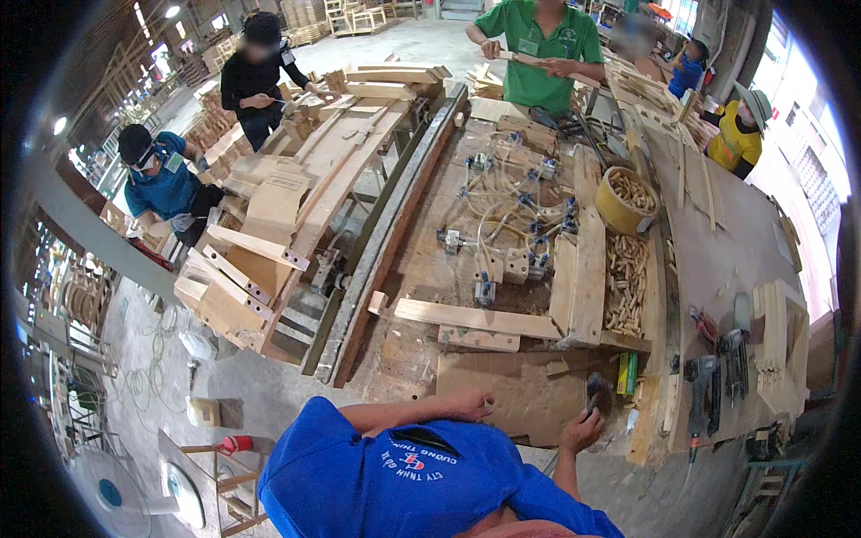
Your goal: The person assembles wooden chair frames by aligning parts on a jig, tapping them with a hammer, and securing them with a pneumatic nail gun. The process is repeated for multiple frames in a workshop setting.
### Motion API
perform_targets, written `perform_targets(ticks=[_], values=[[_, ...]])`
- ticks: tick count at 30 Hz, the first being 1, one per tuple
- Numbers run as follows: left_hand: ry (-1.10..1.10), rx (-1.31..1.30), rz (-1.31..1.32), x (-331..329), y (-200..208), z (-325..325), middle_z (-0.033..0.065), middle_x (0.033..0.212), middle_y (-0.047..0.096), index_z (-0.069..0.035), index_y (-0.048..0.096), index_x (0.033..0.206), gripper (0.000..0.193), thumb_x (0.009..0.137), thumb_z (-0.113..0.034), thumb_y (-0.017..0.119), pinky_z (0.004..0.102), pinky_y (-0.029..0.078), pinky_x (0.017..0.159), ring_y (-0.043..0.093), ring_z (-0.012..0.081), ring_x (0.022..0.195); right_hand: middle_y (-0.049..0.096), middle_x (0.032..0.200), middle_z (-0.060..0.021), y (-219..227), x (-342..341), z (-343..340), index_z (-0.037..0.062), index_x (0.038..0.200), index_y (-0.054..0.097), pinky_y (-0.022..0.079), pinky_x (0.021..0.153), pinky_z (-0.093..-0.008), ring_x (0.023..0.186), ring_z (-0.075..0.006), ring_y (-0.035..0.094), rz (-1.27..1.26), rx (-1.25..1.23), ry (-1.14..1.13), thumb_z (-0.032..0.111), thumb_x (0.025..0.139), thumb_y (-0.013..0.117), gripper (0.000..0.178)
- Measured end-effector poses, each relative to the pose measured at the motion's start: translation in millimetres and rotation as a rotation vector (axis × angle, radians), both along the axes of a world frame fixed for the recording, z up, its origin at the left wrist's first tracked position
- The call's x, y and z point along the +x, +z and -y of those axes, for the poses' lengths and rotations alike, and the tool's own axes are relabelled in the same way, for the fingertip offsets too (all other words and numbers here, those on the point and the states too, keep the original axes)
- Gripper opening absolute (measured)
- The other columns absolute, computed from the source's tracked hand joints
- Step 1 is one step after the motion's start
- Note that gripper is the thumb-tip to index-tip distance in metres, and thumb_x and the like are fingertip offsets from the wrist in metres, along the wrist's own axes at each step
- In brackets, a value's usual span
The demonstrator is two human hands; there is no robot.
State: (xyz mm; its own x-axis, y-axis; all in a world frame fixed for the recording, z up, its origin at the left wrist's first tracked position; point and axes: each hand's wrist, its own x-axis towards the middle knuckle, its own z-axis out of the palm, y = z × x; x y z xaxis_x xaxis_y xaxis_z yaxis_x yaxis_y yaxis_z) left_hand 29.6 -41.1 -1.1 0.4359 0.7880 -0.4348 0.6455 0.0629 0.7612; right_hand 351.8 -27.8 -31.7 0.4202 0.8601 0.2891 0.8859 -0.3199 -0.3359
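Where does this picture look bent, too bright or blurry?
In the head view, fisheye distortion curves the pale grey beam at left; glare washes out the tall white opening at upper right; in the same view, the face above the green collared shirt is blurred.

Gripped in the fingers (pixel 589 420) of the right hand (pixel 578 435), a dark hammer-like tool (pixel 598 391), head pointing away, beside the right end of a cardboard sheet (pixel 502 381) on the tabletop (pixel 390 359); at the left hand (pixel 466 405), a small pale dowel-like piece (pixel 489 405), partly hidden, above the sheet.
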Motion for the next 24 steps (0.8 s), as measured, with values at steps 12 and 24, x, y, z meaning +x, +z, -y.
perform_targets(ticks=[12, 24], values=[[0.011, 0.016, -0.059, 0, -3, 3, 0.0225, 0.103, 0.075, -0.006, 0.070, 0.125, 0.039, 0.096, -0.031, 0.064, 0.0499, 0.056, 0.089, 0.072, 0.0409, 0.099, 0.061, 0.119, -0.0246, -8, 3, -7, 0.0015, 0.125, 0.062, 0.045, 0.096, -0.0543, 0.113, -0.0457, 0.057, -0.073, 0.022, 0.016, 0.024, 0.098, 0.059, 0.035], [-0.019, -0.004, -0.060, -4, 13, -7, 0.0197, 0.100, 0.076, -0.003, 0.071, 0.121, 0.040, 0.094, -0.032, 0.067, 0.0482, 0.057, 0.086, 0.073, 0.0385, 0.095, 0.058, 0.116, -0.0247, -1, 0, -7, 0.0020, 0.124, 0.062, 0.045, 0.092, -0.0548, 0.110, -0.0453, 0.056, -0.073, -0.016, -0.034, 0.025, 0.098, 0.059, 0.035]])
